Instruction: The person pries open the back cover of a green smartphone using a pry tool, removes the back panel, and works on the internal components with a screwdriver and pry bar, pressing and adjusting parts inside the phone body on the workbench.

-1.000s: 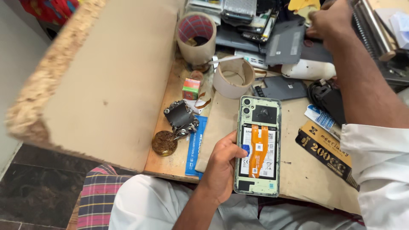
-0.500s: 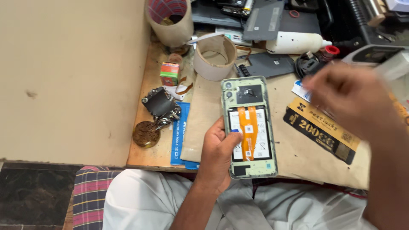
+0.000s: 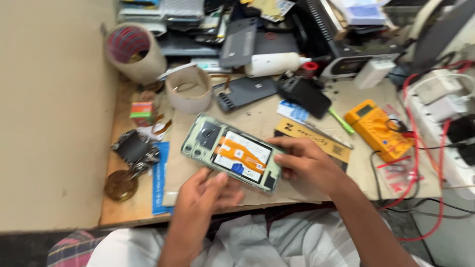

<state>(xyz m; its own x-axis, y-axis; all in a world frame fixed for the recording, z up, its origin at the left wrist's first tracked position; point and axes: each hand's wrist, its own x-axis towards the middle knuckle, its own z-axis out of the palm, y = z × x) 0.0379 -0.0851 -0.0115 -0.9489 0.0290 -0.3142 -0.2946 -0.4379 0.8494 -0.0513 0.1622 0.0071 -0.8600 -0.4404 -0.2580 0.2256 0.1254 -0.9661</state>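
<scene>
An opened phone (image 3: 231, 153) with a pale green frame, its back cover off, shows a white battery and an orange flex cable. It lies tilted across the front of the wooden bench (image 3: 203, 118). My left hand (image 3: 204, 193) holds its near edge from below, fingers under the body. My right hand (image 3: 307, 163) grips its lower right end, thumb on the edge. Both hands meet on the phone just above my lap.
Two tape rolls (image 3: 188, 89) (image 3: 134, 53) stand at the back left. A yellow multimeter (image 3: 378, 128) with red leads sits right. A dark phone cover (image 3: 246, 91), a white glue bottle (image 3: 274, 63), a black-and-gold box (image 3: 316, 141), metal parts (image 3: 132, 148) and a coin-like disc (image 3: 120, 185) lie around.
My right hand came back from the rear of the bench and took hold of the phone's lower end. The phone turned from upright to a slant. The view shifted right.
</scene>
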